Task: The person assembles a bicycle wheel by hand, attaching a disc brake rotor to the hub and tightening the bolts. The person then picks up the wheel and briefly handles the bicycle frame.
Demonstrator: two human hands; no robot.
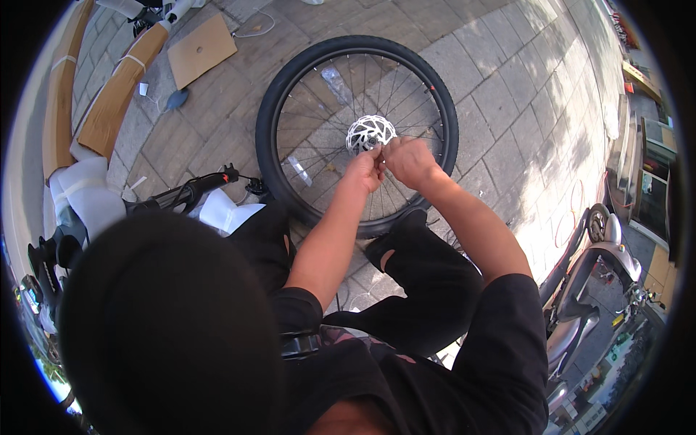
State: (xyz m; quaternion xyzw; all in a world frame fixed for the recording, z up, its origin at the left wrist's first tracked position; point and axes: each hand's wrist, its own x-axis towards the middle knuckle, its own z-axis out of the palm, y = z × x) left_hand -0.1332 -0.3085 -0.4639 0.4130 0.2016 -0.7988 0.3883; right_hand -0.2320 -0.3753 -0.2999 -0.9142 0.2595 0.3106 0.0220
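Observation:
A bicycle wheel point(270, 119) with a black tyre lies flat on the paving in front of me. At its hub sits a silver brake disc point(360, 129) with cut-outs. My left hand point(366, 170) is closed at the disc's near edge, thumb and fingers pinched together. Close against it on the right, my right hand point(412, 161) is closed too, its fingertips at the disc's lower right edge. Whatever the fingertips grip is too small to make out. Thin spokes run beneath both hands to the rim.
A flat cardboard piece point(203, 52) lies beyond the wheel on the left. Cardboard-wrapped frame tubes point(119, 94) and white foam wrapping point(88, 187) stand at the far left. A black bicycle part point(190, 192) lies left of the wheel. A silver scooter point(580, 308) is parked at right.

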